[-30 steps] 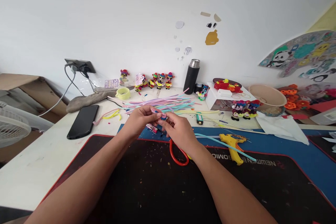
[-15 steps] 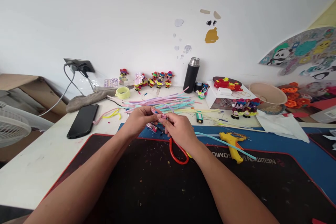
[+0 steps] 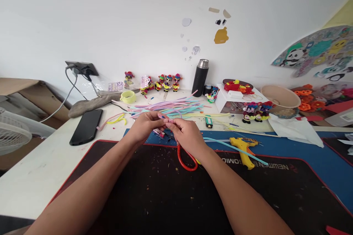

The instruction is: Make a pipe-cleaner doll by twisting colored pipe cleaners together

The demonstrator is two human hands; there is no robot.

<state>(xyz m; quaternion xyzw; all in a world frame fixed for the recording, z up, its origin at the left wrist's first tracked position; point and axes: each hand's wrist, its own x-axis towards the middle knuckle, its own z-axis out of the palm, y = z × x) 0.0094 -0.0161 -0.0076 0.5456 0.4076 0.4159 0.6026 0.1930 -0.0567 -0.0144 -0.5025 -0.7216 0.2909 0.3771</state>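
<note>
My left hand [image 3: 147, 126] pinches a small pink piece [image 3: 171, 120] with a dark blue spot, too small to name surely. Thumb and fingers of my right hand [image 3: 186, 132] close on the same piece from the other side, so both hands meet over the mat's back edge. Below my right hand a red loop [image 3: 188, 169], like a scissors handle, lies on the black mat [image 3: 154, 191]; its other end is hidden. A small pink-and-white item [image 3: 159, 133] rests just under my left fingers. Behind the hands spreads a pile of pastel pipe cleaners [image 3: 171, 107].
A yellow glue gun [image 3: 244, 148] with a blue pipe cleaner across it lies to the right. A black phone [image 3: 86, 126] is at the left. Small figurines [image 3: 167, 83], a black flask [image 3: 200, 79], a green lighter [image 3: 209, 121] and a beige bowl [image 3: 278, 95] stand farther back.
The whole view has shifted slightly. Both hands keep hold of the pink piece, with only a small movement of the fingers.
</note>
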